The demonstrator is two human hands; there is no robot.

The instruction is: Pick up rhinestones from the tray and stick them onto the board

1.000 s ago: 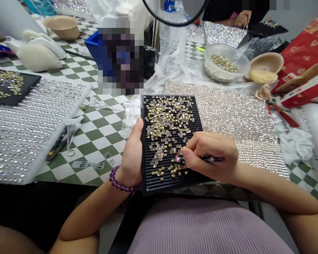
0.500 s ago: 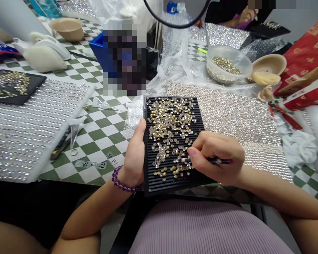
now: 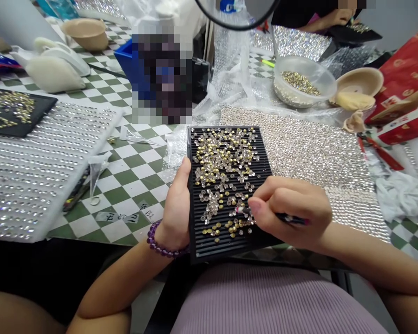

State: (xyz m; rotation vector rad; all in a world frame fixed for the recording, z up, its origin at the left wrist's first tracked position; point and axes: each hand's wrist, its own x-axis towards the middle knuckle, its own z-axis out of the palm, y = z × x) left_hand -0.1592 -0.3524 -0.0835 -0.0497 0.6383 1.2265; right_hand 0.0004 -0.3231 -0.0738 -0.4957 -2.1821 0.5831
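Note:
My left hand (image 3: 176, 211) grips the left edge of a black ridged tray (image 3: 209, 250), its thumb along the rim and its other fingers hidden underneath. Loose rhinestones (image 3: 218, 162), some clear side up and some gold side up, lie scattered over the ridges. My right hand (image 3: 292, 208) is closed around a thin dark pen-like stick (image 3: 245, 211) with a pinkish tip. That tip is down among the stones in the lower middle of the tray. Behind the tray's right side lies a sheet covered in rows of rhinestones (image 3: 310, 144).
A clear plastic bowl (image 3: 303, 99) of rhinestones stands at the back right, beside a tan bowl (image 3: 372, 79) and red bags (image 3: 404, 93). On the left lie another studded sheet (image 3: 66, 153) and a second black tray (image 3: 38, 120). Across the table, another person's hand (image 3: 341, 17) works over a dark tray.
My right hand and the stick have shifted slightly right. The tray stays in my left hand, almost unmoved. The view has shifted a little.

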